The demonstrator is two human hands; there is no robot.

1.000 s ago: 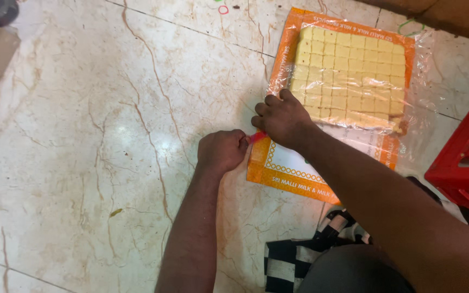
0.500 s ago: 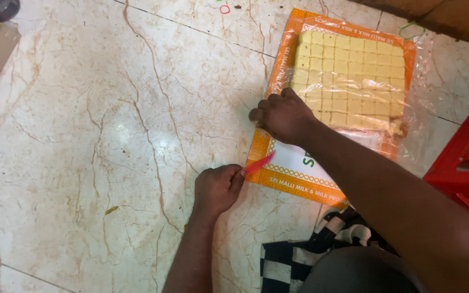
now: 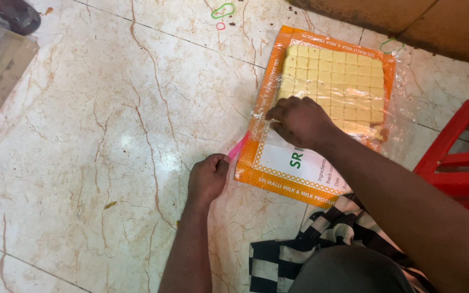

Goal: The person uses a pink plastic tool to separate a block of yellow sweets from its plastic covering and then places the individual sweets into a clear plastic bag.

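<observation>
1. On the marble floor (image 3: pixel 109 135), right of centre, lies a flat orange packet (image 3: pixel 310 173) wrapped in clear plastic film (image 3: pixel 403 103). Its far half holds a slab of pale yellow sweet squares (image 3: pixel 335 73) cut in a grid; its near half shows a white label panel.
2. The right hand (image 3: pixel 299 122) rests on the packet at the near edge of the sweet slab, fingers curled and pressing down on the film at the packet's left side.
3. The left hand (image 3: pixel 207 179) sits on the floor just left of the packet's near-left corner. It is closed around a pink strip (image 3: pixel 238 146), which runs up and to the right to the packet's left edge.
4. A red plastic stool (image 3: pixel 462 157) stands at the right edge, near the packet.
5. Small rubber bands (image 3: pixel 222 11) lie on the floor at the far side.
6. A black-and-white striped cloth (image 3: pixel 310 255) lies near, below the packet.
</observation>
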